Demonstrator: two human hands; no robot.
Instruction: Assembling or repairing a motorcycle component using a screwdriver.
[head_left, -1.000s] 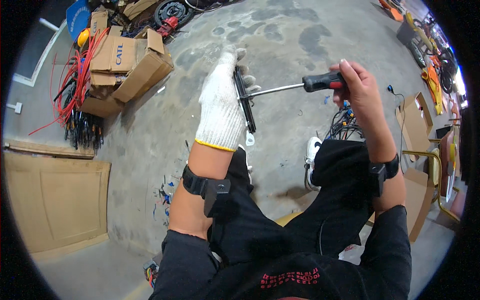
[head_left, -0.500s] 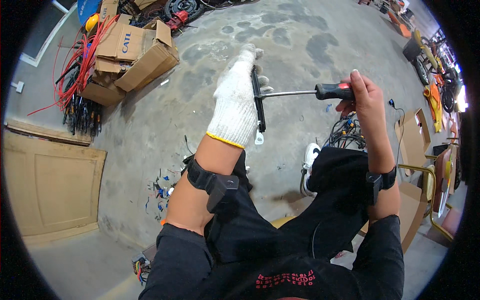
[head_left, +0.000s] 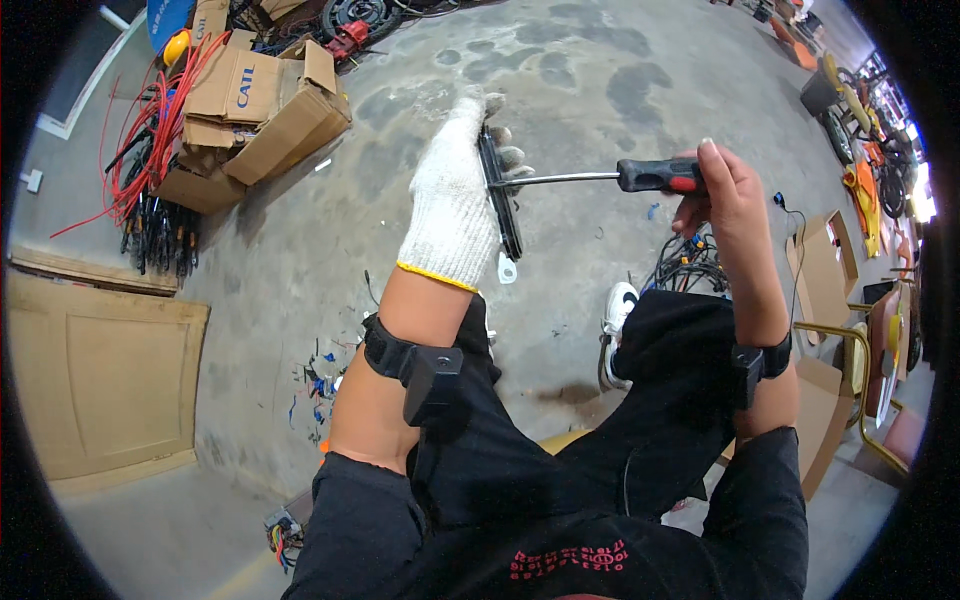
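My left hand (head_left: 450, 195), in a white knit glove with a yellow cuff, grips a narrow black bar (head_left: 502, 210), held lengthwise with its far end among the fingers. A small white piece (head_left: 508, 268) shows below the bar's near end; whether they are attached I cannot tell. My right hand (head_left: 735, 195), bare, is closed round the black-and-red handle of a screwdriver (head_left: 650, 176). Its metal shaft lies almost level across the gap, with the tip at the middle of the bar; the exact contact point is too small to make out.
Cardboard boxes (head_left: 270, 130), red cables (head_left: 175, 115) and a wheel lie at upper left. Tangled black cables (head_left: 680, 265) lie by my right shoe (head_left: 617, 330); small scraps (head_left: 320, 385) lie on the left. Flat cardboard (head_left: 825, 270), a metal-framed chair (head_left: 860, 390) and assorted gear line the right.
Both hands have shifted slightly in view as the camera moved. The screwdriver is a little more level than a second ago. My grip on the bar and screwdriver continues.
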